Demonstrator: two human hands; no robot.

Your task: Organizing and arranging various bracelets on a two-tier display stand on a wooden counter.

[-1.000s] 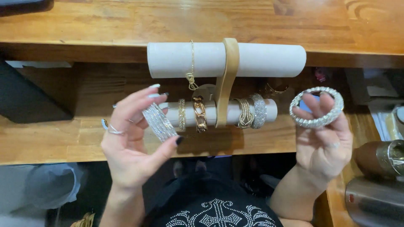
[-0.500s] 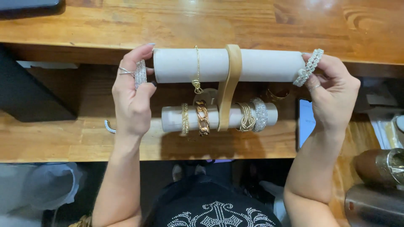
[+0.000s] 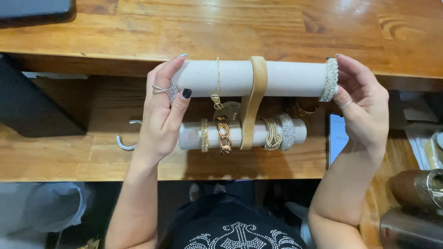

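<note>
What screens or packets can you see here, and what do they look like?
Phone: lies on the wooden counter right of the lower bracelet roll, by the right hand; a tall rectangle, its screen lit pale blue-white.
Dark flat device: top left corner, on the desk; black with a grey edge, cut off by the frame, perhaps a screen.
Clear packets: far right edge; see-through, blurred, contents unclear.

We are losing the upper roll's (image 3: pixel 286 78) left end behind our left hand (image 3: pixel 159 115), the silver cuff (image 3: pixel 123 144) partly behind that wrist, and the metal canister (image 3: pixel 417 189) past the right edge.
</note>
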